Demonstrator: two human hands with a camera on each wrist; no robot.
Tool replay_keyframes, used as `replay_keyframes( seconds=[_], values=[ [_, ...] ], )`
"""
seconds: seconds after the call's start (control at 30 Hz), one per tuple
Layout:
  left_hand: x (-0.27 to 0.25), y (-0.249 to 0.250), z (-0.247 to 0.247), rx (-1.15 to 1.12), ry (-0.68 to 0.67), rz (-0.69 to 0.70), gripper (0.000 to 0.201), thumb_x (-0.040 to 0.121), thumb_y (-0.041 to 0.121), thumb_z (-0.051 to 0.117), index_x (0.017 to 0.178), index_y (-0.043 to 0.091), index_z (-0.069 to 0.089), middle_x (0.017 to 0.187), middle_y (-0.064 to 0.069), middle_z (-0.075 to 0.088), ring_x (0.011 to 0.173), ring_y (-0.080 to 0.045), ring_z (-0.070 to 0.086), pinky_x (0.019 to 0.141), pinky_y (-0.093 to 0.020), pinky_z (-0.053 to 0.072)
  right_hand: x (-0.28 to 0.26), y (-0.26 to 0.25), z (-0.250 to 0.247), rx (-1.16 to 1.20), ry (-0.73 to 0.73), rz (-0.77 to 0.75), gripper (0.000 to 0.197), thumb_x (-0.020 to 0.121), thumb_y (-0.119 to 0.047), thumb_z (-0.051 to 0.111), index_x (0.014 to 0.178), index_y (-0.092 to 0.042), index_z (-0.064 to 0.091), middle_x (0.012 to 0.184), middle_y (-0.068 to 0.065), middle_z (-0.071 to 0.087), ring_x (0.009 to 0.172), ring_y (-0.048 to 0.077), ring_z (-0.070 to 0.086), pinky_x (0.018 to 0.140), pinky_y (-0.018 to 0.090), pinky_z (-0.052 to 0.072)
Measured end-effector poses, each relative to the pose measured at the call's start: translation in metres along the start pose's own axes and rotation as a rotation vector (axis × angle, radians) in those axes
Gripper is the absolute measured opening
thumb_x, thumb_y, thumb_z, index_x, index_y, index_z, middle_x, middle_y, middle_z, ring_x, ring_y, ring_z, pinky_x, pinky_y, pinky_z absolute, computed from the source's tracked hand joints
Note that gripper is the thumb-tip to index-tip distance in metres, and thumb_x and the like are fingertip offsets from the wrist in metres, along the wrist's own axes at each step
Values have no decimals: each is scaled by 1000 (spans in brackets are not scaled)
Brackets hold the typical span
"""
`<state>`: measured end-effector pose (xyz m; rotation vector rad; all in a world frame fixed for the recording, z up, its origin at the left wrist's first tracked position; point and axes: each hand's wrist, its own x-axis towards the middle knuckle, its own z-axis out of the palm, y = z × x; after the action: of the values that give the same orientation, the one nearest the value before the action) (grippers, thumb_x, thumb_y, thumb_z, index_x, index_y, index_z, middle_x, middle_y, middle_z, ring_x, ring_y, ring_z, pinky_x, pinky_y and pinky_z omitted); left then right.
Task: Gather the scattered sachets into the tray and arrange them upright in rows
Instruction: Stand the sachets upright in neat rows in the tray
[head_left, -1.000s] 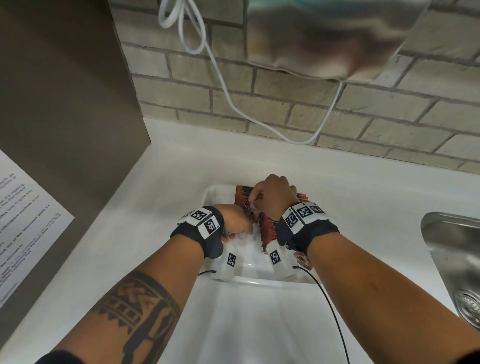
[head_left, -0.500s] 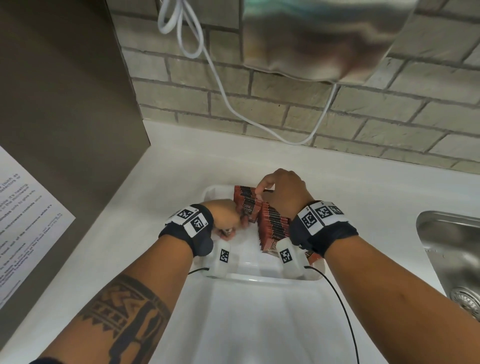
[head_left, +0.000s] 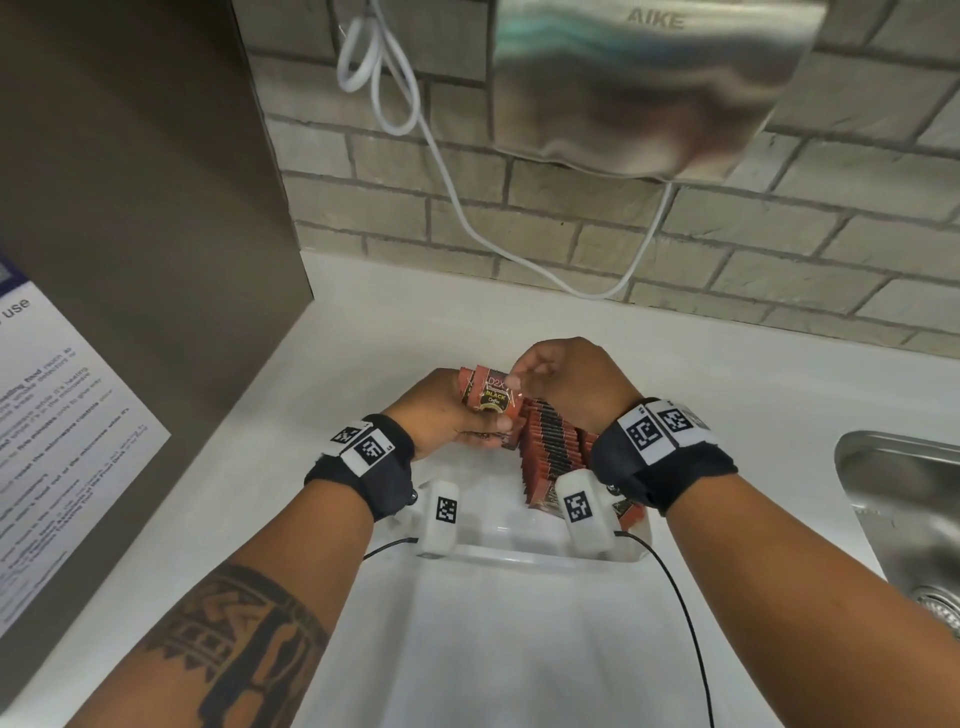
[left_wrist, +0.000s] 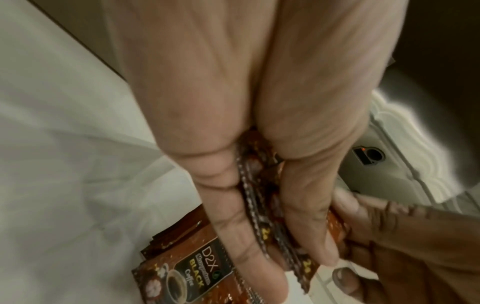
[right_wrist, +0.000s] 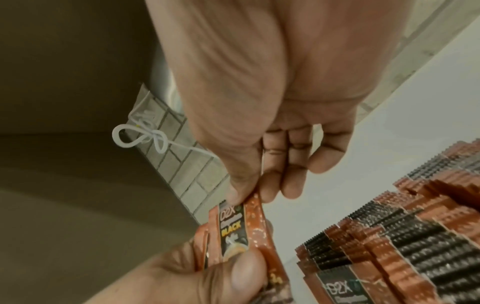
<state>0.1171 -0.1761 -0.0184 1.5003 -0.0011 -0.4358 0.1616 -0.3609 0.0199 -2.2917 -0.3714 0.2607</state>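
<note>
Left hand (head_left: 441, 410) grips a small bunch of sachets (head_left: 491, 402) upright above the tray (head_left: 498, 540), long axis vertical; right hand (head_left: 561, 379) pinches the front sachet's top edge.

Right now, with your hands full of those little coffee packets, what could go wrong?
1. The left hand grips a small bunch of sachets while the right hand pinches just the top edge of the front sachet; pulling it might drag the others loose.
2. The row of upright sachets in the tray sits right under the right wrist, so a bump could probably tip it.
</note>
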Motion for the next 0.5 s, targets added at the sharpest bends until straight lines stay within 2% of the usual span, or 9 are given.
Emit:
replay_keyframes(
  seconds=[0.13, 0.2, 0.27, 0.37, 0.43, 0.5],
  values=[
    [2, 1, -1, 120, 88, -28, 30, 83, -2, 79, 108, 12, 72, 105, -13, 75, 96, -26, 74, 81, -39, 63, 4, 0, 2, -76, 14, -5, 8, 87, -24, 73, 80, -28, 73, 78, -12, 70, 72, 1, 62, 69, 20, 43],
    [4, -1, -6, 285, 150, -127, 29, 82, 10, 83, 108, 6, 72, 98, -13, 74, 92, -28, 73, 83, -42, 62, 5, 2, 3, -150, 20, -3, 4, 87, -28, 73, 84, -25, 74, 85, -11, 65, 80, 5, 59, 73, 23, 41],
    [4, -2, -9, 443, 185, -247, 34, 81, 21, 85, 106, 3, 70, 87, -11, 68, 80, -22, 67, 81, -41, 63, 6, 9, 5, -236, 48, -15, 7, 87, -31, 72, 86, -25, 76, 90, -10, 57, 88, 7, 55, 76, 26, 40],
    [1, -2, -7, 534, 232, -311, 33, 84, 27, 81, 100, 4, 63, 85, -9, 62, 78, -21, 63, 79, -40, 63, 9, 18, 14, -314, 63, 20, 10, 86, -32, 69, 79, -34, 77, 93, -9, 51, 95, 14, 54, 84, 34, 49],
    [2, 0, -3, 593, 190, -344, 26, 87, 28, 78, 97, 9, 63, 85, -8, 62, 77, -21, 63, 78, -40, 63, 11, 21, 22, -349, 44, 53, 13, 85, -32, 69, 75, -35, 77, 91, -12, 47, 98, 15, 49, 88, 38, 50],
    [5, -1, 4, 647, 82, -394, 23, 90, 31, 74, 101, 14, 64, 86, -6, 61, 75, -18, 63, 77, -37, 64, 11, 21, 29, -371, 37, 68, 15, 84, -31, 69, 72, -35, 77, 93, -10, 48, 99, 17, 50, 87, 41, 51]
  ],
)
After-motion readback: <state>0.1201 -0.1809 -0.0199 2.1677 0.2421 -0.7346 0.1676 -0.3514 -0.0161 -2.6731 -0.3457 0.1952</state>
